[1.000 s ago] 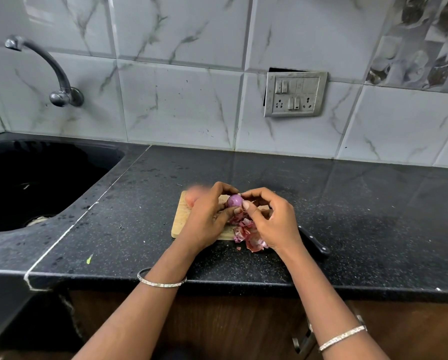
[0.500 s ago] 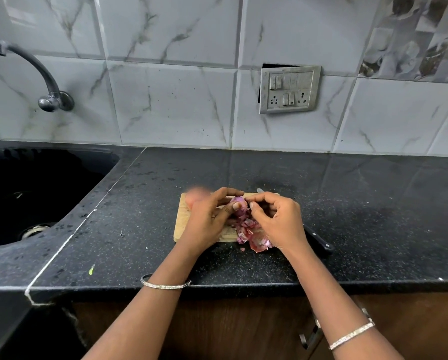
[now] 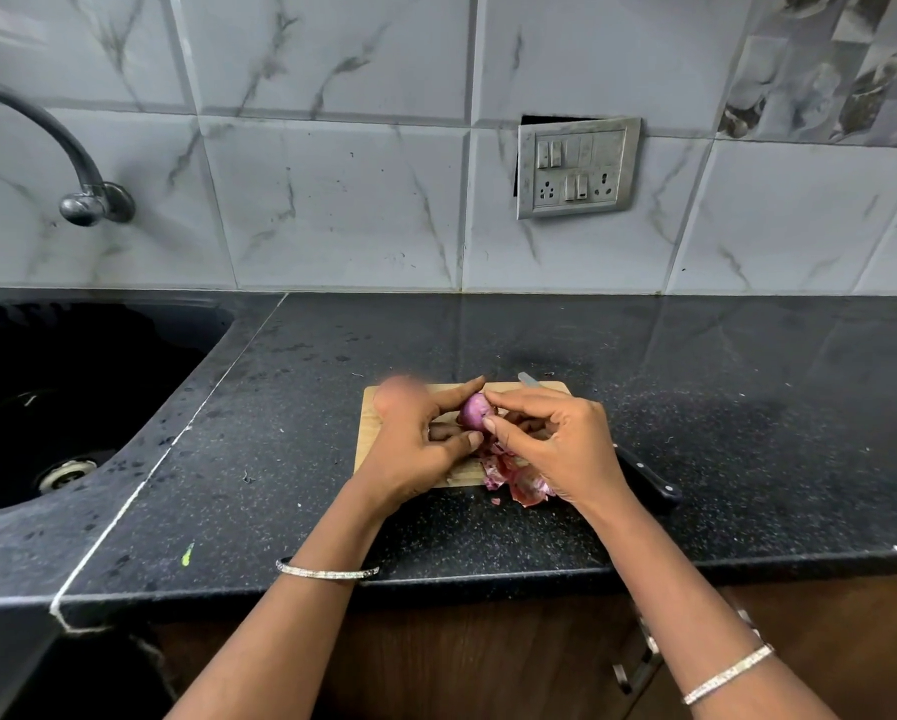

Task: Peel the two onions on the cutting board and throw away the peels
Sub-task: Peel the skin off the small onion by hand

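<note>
Center frame, above the cutting board: left hand holds the onion, fingers curled round it. Right hand fingers pinch the onion's right side. Peels piled at the board's lower right edge on the table. Knife lies partly under the right hand.

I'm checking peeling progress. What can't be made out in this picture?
Head view:
Small purple onion: lower part hidden by the left hand and right hand, whose grip covers it; remaining skin unclear.
Blurred pinkish patch on the wooden cutting board: too blurred to identify.
Black-handled knife: blade mostly hidden under the right hand.
Curved metal tap: spout cut off by the left edge.
</note>
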Available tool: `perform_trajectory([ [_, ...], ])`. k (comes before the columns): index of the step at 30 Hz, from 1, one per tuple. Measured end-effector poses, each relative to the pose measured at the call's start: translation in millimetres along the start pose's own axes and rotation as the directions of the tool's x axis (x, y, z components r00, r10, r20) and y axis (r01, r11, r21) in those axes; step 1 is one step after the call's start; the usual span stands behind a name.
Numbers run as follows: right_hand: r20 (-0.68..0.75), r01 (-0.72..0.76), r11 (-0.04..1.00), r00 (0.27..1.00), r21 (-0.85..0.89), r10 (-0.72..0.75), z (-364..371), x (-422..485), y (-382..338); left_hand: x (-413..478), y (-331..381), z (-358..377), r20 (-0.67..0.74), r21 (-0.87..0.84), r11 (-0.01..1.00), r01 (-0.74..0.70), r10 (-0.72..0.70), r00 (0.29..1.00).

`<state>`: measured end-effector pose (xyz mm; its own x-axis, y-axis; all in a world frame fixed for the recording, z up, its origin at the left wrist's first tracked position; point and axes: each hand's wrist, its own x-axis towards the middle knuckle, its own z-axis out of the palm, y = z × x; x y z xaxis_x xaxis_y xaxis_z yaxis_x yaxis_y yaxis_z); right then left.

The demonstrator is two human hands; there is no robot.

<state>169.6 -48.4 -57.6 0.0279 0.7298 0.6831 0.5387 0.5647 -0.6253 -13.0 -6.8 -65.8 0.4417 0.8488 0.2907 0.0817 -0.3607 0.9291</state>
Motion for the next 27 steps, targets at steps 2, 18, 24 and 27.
perform_trajectory([
  [2, -0.004, 0.003, 1.000, 1.000, -0.002, -0.003, 0.3, -0.5, -0.4, -0.2, 0.1, 1.2, -0.004, 0.025, 1.000, 0.002, -0.002, 1.000],
  [18, -0.011, -0.014, 1.000, 1.000, -0.004, 0.014, 0.5, -1.0, -0.4, -2.1, 3.8, 5.9, -0.100, 0.234, 0.967, -0.097, 0.123, 0.987],
  [24, -0.045, -0.026, 0.999, 0.999, -0.029, 0.025, -0.6, 0.2, 5.1, -3.0, 5.0, 7.0, -0.122, 0.261, 0.957, -0.130, 0.166, 0.979],
  [27, -0.026, -0.015, 1.000, 1.000, 0.012, 0.015, -0.7, -0.5, 3.3, -2.8, 3.6, 7.5, -0.141, 0.261, 0.954, -0.146, 0.187, 0.972],
])
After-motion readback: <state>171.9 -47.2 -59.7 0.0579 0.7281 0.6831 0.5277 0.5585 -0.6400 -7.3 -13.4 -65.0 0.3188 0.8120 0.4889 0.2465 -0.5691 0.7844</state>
